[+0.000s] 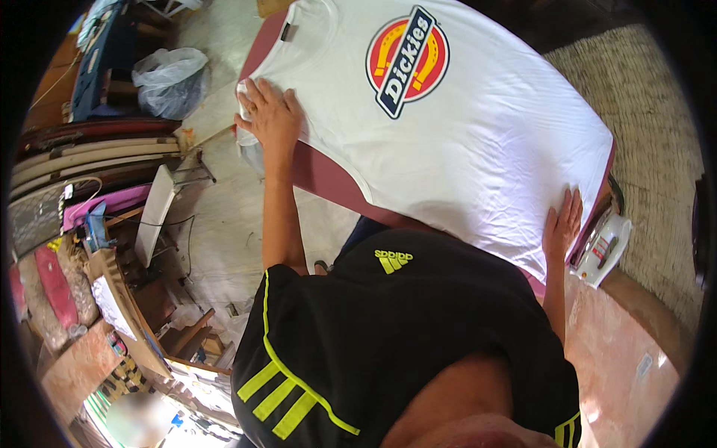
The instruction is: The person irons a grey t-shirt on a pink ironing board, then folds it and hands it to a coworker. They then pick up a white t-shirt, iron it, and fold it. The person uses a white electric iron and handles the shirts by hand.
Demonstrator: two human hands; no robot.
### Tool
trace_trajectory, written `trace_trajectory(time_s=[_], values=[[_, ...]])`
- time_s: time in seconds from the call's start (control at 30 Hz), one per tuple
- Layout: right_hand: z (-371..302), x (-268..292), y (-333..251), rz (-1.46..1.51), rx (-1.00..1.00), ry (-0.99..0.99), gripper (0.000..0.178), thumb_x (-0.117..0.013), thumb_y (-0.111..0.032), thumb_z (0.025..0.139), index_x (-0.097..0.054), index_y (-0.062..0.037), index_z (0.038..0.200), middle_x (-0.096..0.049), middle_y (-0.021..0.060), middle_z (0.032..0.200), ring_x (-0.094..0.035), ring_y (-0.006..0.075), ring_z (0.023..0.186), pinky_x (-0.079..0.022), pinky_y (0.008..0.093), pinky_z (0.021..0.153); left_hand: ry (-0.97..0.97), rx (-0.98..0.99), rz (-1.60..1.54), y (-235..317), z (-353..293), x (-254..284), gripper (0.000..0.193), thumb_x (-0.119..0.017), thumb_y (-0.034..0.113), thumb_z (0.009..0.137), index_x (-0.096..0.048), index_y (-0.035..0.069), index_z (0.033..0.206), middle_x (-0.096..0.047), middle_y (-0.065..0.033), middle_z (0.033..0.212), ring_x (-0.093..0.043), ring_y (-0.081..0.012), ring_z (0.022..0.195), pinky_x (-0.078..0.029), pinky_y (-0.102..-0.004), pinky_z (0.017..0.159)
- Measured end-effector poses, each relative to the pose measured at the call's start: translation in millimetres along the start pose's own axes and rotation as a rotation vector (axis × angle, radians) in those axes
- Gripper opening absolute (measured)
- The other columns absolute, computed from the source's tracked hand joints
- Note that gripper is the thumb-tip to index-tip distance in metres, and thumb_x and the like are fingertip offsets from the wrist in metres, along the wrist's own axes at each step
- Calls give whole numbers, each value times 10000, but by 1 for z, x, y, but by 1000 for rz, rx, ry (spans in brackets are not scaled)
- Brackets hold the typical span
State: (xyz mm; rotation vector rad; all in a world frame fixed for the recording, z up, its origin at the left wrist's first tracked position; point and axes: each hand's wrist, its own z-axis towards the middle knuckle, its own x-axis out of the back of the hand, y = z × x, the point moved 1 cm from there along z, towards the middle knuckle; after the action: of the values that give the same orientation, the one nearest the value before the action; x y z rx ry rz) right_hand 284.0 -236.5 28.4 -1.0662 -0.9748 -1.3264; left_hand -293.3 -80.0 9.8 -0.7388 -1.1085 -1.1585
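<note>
White T-shirt [478, 142] lies spread on mauve-red board [323, 173], collar end upper L of view, hem end to R. Board shows past shirt along near edge, also beyond collar. Round print [408, 63], red/yellow w/ slanted dark band, faces up on chest. Small dark label [285, 32] visible inside neck. Cloth fairly flat mid-shirt; fine creases + shallow folds toward hem, esp. nr R hand.

L hand [273, 118]: palm down on sleeve area, fingers spread, pressing lightly or just resting (can't tell which). Nothing clasped. R hand [563, 226]: laid on cloth nr hem, near-side corner; fingers extended, no pinch seen. Hands well apart, shirt print b/w them, farther back.

White appliance [602, 249], iron-like, w/ red marks, sits just beyond board's R end, close to R hand. Ribbed mat [646, 123] behind it, upper R. Pinkish slab [624, 355] lower R.

Person's black top [418, 313] w/ yellow-green stripes fills lower centre, right by board's near edge.

L side cluttered: clear plastic bag [172, 84] on floor, stacked panels [97, 158] nr it, pale folding table [155, 216] tipped on edge, pink panel [112, 203] behind. Lower L corner partly blurred, details unclear.
</note>
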Motion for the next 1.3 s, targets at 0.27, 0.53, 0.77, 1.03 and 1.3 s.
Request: trace_trajectory(time_s=[0.27,0.53,0.77,1.03,1.3], values=[[41,-10,-169,150,248,-59,632,-524,-404,938,-362,-112,1474,-281,153,1544,-254,373,1412,-214,501,1114,-330,-608,-413,93,-114,53,679,-580,483,872,-426,124,1427,-252,-158,1557,-201,-388,1438,-194,-615,1086],[43,-11,-188,148,283,-133,670,-484,-495,933,-348,-146,1489,-251,72,1577,-226,358,1432,-198,516,1117,-378,-609,-459,40,-133,61,639,-556,545,870,-454,238,1421,-284,-84,1557,-208,-324,1443,-123,-551,1126],[39,-11,-190,130,312,-85,644,-545,-444,910,-386,-156,1464,-271,106,1556,-264,388,1400,-243,530,1080,-209,-488,-457,46,-122,59,599,-605,505,850,-552,135,1318,-391,-120,1486,-348,-325,1356,-226,-551,1063],[38,-22,-184,153,246,-101,670,-600,-439,878,-385,-161,1449,-255,107,1558,-217,364,1430,-207,536,1129,-54,-453,-172,31,-57,34,640,-569,482,893,-499,57,1367,-429,-192,1454,-387,-381,1336,-266,-528,1087],[26,-7,-142,177,149,-51,632,-577,-475,899,-390,-214,1443,-295,91,1535,-264,319,1419,-248,499,1130,-141,-511,-47,86,-32,27,724,-515,531,916,-334,122,1486,-255,-187,1552,-237,-418,1415,-209,-599,1086]])
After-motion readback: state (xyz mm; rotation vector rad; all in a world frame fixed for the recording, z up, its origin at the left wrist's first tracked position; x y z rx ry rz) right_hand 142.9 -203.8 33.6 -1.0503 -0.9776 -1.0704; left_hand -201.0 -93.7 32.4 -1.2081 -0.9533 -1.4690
